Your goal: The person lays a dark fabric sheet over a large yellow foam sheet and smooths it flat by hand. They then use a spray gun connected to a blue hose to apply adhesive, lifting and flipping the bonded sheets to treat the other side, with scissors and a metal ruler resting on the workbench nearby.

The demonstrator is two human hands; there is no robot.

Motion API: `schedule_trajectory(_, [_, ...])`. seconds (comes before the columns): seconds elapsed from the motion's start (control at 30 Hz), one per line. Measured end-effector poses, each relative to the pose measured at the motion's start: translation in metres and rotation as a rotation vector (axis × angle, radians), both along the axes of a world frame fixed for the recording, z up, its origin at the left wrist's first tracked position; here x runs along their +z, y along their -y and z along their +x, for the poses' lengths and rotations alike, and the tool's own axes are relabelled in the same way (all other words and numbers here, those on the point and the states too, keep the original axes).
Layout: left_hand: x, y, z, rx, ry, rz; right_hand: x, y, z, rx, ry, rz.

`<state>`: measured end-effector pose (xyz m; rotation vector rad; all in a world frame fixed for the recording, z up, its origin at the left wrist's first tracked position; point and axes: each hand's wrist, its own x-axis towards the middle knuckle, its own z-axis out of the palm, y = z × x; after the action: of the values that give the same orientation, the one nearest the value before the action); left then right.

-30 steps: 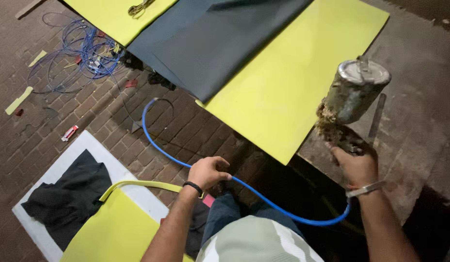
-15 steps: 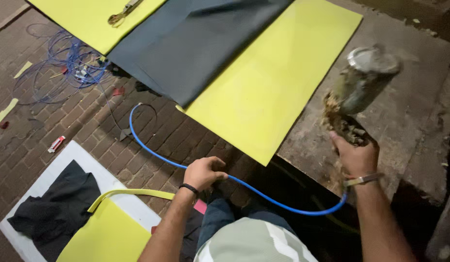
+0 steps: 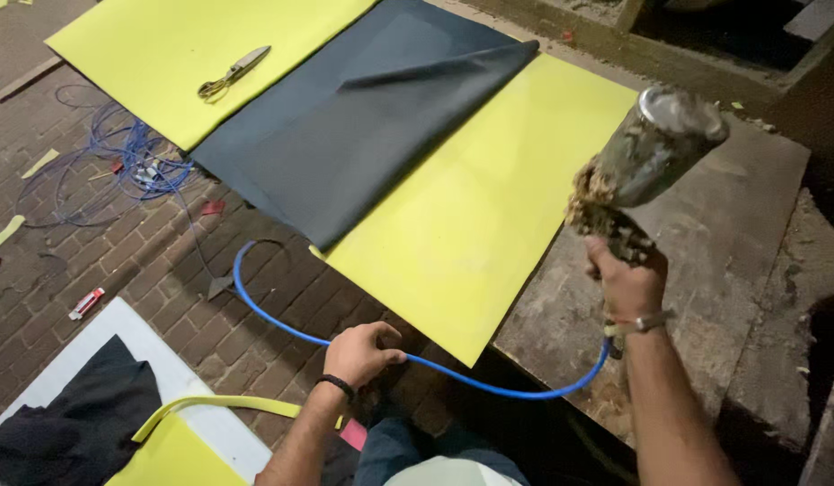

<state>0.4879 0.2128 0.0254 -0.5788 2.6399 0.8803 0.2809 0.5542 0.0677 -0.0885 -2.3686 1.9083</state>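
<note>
The right hand (image 3: 626, 286) holds a spray gun (image 3: 646, 171) up in the air, over the right edge of the near yellow sheet (image 3: 475, 211). Its fingers are wrapped tight around the crusty handle. The gun's metal cup leans up and to the right, so its long line runs from the hand toward the top right corner of the stone slab (image 3: 723, 243).

The left hand (image 3: 358, 353) is low, near the bottom corner of that sheet. Its fingers curl around the blue hose (image 3: 282, 324) and pinch it.

It looks like the person is getting the hose out of the way before spraying. The next move likely needs the nozzle aimed down at the sheet, with the hose kept off it.

A dark sheet (image 3: 372, 117) lies on the yellow one. Scissors (image 3: 233, 72) rest on the far yellow sheet (image 3: 165, 54).
</note>
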Motion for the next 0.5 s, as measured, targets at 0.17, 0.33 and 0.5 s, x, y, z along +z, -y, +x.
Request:
schedule_trajectory(0.17, [0.001,-0.006,-0.017,0.019,-0.011,0.07,-0.003,-0.023,-0.018,-0.095,0.021,0.271])
schedule_trajectory(0.33, [-0.001,-0.017,-0.039,-0.081,0.025,0.103,-0.013,-0.047,-0.018,0.094,0.105,0.123])
schedule_trajectory(0.5, [0.001,-0.016,-0.059,-0.063,0.02,0.043,-0.017,-0.04,-0.051,-0.033,0.063,-0.031])
